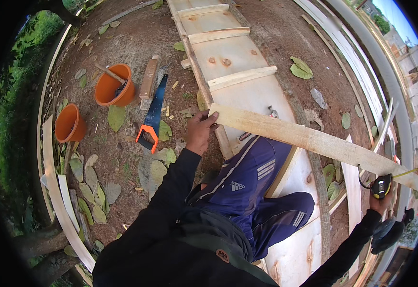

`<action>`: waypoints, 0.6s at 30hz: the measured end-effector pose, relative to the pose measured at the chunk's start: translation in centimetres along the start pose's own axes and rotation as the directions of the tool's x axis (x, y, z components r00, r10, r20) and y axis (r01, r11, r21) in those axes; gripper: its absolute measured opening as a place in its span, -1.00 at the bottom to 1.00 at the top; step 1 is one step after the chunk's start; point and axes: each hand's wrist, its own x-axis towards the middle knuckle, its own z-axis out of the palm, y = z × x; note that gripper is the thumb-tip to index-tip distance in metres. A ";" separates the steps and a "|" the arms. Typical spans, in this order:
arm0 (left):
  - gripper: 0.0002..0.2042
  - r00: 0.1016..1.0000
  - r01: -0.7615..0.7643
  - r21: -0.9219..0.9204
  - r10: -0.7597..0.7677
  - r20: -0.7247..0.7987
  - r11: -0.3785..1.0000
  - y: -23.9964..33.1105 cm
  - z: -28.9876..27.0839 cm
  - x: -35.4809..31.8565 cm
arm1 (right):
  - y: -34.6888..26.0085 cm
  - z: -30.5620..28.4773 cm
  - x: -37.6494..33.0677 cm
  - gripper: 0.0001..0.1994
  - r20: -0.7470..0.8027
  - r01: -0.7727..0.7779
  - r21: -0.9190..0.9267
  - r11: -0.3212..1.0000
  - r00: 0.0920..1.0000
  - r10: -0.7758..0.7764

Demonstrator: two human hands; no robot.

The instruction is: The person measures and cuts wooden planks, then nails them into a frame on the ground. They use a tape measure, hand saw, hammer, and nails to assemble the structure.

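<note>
A long, pale wooden board [295, 135] lies slantwise across my lap, above the plywood panel. My left hand [200, 130] pinches the board's left end between thumb and fingers. At the board's far right end, my right hand [380, 200] grips a black and yellow tape measure [381, 186]. Its yellow blade [412, 171] sticks out to the right across the board. Beneath me, the long plywood panel [228, 56] has wooden edge rails and several cross battens [242, 78]. A metal tool head [272, 112] shows just behind the board, the rest of it partly hidden.
On the dirt to the left lie a handsaw [155, 115] with an orange and black handle and a wood block [149, 79]. Two orange buckets [116, 98] stand there, one with a wooden handle leaning out. Loose planks [63, 205] and large leaves [301, 68] are scattered around.
</note>
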 end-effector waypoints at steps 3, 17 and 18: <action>-0.72 0.981 -0.196 -0.067 0.196 -0.003 0.978 3.9 -4.2 -1.2 | 7.4 2.0 6.7 -0.72 -0.110 -0.073 0.077 0.994 0.991 0.082; -0.44 0.856 -0.514 0.006 0.514 -0.053 0.858 9.9 -13.2 -11.5 | 34.6 13.4 15.7 -0.70 0.307 -0.345 0.228 0.911 0.913 0.269; -0.49 0.868 -0.488 0.081 0.493 -0.061 0.869 9.4 -15.1 -12.1 | 36.5 16.0 13.4 -0.72 0.331 -0.382 0.207 0.901 0.894 0.303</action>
